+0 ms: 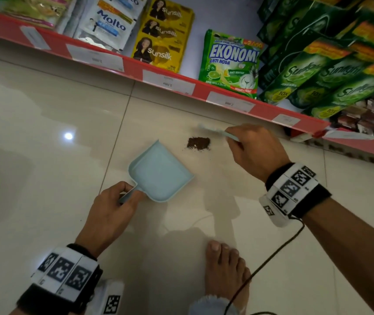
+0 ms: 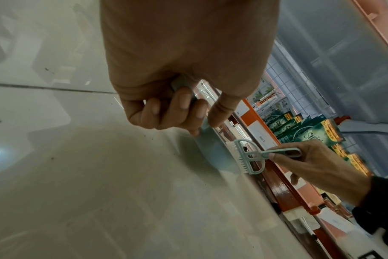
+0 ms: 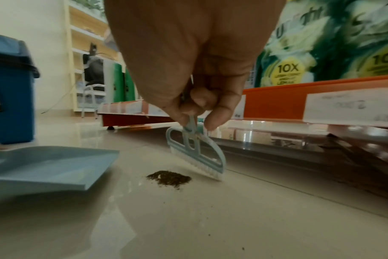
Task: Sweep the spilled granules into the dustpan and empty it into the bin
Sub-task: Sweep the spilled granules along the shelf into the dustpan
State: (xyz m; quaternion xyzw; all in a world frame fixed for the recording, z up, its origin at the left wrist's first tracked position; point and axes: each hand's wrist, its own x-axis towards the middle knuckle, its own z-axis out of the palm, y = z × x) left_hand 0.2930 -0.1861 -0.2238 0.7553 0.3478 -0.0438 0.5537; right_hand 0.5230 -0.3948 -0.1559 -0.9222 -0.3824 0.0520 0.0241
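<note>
A small dark brown heap of granules [image 1: 198, 143] [image 3: 169, 179] lies on the pale tiled floor. A light blue dustpan [image 1: 158, 172] [image 3: 47, 166] [image 2: 213, 149] sits on the floor just left of the heap, its open lip facing the granules. My left hand [image 1: 115, 209] [image 2: 177, 108] grips the dustpan's handle. My right hand [image 1: 254, 151] [image 3: 195, 108] pinches the handle of a small light blue brush [image 3: 197, 154] [image 2: 248, 157] [image 1: 215, 130], whose white bristles rest on the floor right behind the heap, on the side away from the dustpan.
A red-edged low shelf [image 1: 170, 80] with soap and shampoo packets runs along the far side, close behind the brush. A blue bin [image 3: 9, 91] stands beyond the dustpan. My bare foot [image 1: 224, 267] and a black cable [image 1: 272, 253] lie near me.
</note>
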